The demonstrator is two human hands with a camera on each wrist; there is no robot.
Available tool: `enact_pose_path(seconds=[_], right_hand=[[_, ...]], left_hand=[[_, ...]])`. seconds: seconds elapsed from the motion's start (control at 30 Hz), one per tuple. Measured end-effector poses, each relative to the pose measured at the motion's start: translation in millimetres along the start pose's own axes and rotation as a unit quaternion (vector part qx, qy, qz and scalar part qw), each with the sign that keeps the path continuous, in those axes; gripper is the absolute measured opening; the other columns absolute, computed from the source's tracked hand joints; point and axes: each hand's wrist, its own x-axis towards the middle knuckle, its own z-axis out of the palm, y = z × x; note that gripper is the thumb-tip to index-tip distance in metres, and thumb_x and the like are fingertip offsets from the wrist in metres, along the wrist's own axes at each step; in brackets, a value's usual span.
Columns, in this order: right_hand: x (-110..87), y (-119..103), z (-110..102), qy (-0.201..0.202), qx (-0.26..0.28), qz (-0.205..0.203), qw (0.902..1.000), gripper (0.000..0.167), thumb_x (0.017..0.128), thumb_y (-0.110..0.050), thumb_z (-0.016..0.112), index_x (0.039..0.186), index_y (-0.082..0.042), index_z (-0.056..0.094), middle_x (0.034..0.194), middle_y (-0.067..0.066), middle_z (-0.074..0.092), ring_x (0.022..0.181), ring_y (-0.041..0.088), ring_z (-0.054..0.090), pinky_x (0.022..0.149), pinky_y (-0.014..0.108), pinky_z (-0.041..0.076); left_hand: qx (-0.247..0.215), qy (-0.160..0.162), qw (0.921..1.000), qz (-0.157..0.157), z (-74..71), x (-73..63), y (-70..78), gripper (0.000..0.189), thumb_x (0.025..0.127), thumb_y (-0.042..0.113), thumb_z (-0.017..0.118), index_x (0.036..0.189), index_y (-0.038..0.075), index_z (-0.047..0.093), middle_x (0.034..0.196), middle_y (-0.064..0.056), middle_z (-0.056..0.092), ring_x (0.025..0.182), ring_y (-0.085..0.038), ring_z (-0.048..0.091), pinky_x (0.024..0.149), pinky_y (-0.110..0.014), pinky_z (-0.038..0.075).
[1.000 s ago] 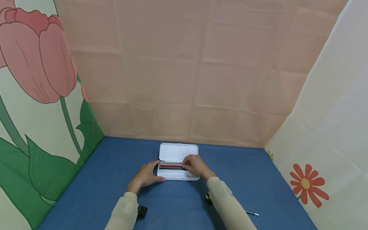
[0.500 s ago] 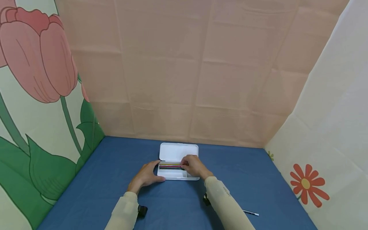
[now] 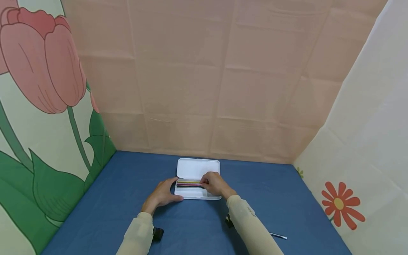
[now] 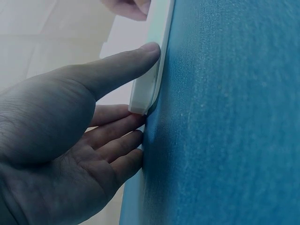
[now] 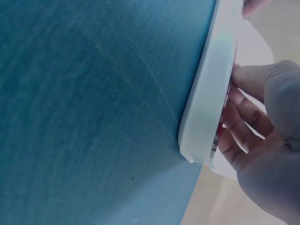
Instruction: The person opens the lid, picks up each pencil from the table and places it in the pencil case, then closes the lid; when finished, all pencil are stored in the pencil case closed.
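A white pencil case lies on the blue cloth with its lid folded back. Several coloured pencils fill its rear compartment side by side. My left hand holds the case's left end, thumb on the front wall and fingers around the side; the left wrist view shows the thumb pressing the case wall. Over the right part of the pencils, my right hand pinches at them with thumb and fingertips. In the right wrist view a red-and-black pencil shows above the rim; exactly which pencils it pinches is hidden.
A single pencil lies on the blue tablecloth beside the right forearm. A beige cloth wall stands behind the table, a tulip-printed panel on the left, a white flower-printed one on the right.
My right hand has shifted slightly left along the pencils, and these sit more evenly side by side. The left hand and the case have stayed in place.
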Motion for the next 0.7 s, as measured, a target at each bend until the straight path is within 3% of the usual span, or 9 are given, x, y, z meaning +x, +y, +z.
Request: enact_pose_path(seconds=[0.4, 0.7], right_hand=[[0.2, 3, -1, -0.004, 0.004, 0.008, 1.0000, 0.007, 0.105, -0.010, 0.080, 0.109, -0.011, 0.086, 0.100, 0.000, 0.076, 0.083, 0.011, 0.061, 0.079, 0.027, 0.056], [-10.3, 2, -10, -0.003, 0.015, -0.006, 0.9999, 0.009, 0.106, -0.012, 0.079, 0.114, -0.010, 0.084, 0.107, 0.002, 0.078, 0.088, 0.012, 0.063, 0.083, 0.032, 0.059]], left_hand=[[0.003, 0.002, 1.0000, -0.002, 0.5, 0.2, 0.0, 0.094, 0.090, 0.031, 0.097, 0.168, 0.005, 0.050, 0.173, -0.028, 0.050, 0.162, -0.055, 0.044, 0.131, -0.076, 0.039], [0.001, 0.002, 1.0000, -0.002, 0.7, 0.4, 0.3, 0.095, 0.090, 0.029, 0.098, 0.168, 0.004, 0.050, 0.173, -0.027, 0.050, 0.162, -0.054, 0.045, 0.132, -0.075, 0.038]])
